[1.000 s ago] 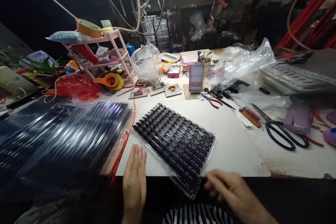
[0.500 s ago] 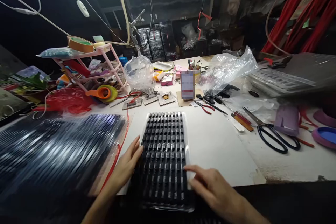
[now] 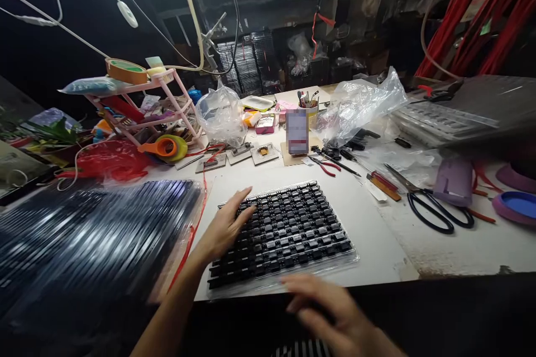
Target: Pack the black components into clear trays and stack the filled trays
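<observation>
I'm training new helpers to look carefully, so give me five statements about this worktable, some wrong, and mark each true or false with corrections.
1. The left grip is over the left part of the tray. True.
2. The scissors lie to the left of the tray. False: they lie to its right.
3. A roll of brown tape sits on top of the pink rack. True.
4. The pliers with red handles stand in a cup of pens. False: they lie on the table.
5. The right grip is on the pink rack. False: it is by the near side of the tray.
</observation>
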A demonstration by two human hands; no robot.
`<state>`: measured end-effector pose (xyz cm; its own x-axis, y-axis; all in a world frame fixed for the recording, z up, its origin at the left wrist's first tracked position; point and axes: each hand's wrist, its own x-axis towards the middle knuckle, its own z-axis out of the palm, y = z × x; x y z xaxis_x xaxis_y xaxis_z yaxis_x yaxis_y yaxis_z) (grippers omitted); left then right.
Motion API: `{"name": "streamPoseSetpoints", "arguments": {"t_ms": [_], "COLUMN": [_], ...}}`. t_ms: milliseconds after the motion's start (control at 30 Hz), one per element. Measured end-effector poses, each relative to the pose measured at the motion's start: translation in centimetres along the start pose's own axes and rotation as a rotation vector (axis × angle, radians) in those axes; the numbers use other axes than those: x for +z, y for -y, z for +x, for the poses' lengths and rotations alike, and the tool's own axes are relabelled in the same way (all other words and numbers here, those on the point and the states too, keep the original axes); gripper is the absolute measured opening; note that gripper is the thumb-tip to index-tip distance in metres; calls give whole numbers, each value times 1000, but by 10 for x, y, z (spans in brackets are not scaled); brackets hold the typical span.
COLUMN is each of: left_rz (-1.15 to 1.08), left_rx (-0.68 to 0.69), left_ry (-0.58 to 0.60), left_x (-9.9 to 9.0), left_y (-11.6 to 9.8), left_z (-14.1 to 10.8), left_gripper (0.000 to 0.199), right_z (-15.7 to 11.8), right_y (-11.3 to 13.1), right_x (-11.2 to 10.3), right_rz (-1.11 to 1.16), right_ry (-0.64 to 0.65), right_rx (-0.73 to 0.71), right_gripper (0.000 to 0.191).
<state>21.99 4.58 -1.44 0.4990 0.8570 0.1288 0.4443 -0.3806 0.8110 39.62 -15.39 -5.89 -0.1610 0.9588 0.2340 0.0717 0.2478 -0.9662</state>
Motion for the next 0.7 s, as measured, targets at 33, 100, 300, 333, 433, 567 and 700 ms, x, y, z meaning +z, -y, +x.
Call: {"name": "streamPoseSetpoints", "arguments": {"t_ms": [33,100,300,333,433,567,700], "left_rz": [-42,-119,-405,-396,-346,-324,-189], "left_rx": [-46,-181,-457,-456,-456,-447,-467], "left_ry": [-69,-275,-519,-526,-535,-496,-467], "left_x": [-9,-23,-7,-3,1,-9,-20], "left_y": [7,24,59,60,60,65,71], "left_z": [-17,-50,-103,-104,-97,-79,-62], "left_gripper": [51,50,58,56,57,64,65], "right_z": [-6,-13,0,4,13,16,18], "right_y": [3,0,-38,-41,-39,-34,-33], "right_x": [-19,-55,-97,-95,-88,-89,-95], "right_rz": [-20,-80,-272,-309,-433,-469,-419], "right_ry": [-171,-479,-736,-720,-701,-650,-600], "right_rx": [134,234,361,355,339,384,375], "right_gripper": [32,27,43,43,42,43,41]}}
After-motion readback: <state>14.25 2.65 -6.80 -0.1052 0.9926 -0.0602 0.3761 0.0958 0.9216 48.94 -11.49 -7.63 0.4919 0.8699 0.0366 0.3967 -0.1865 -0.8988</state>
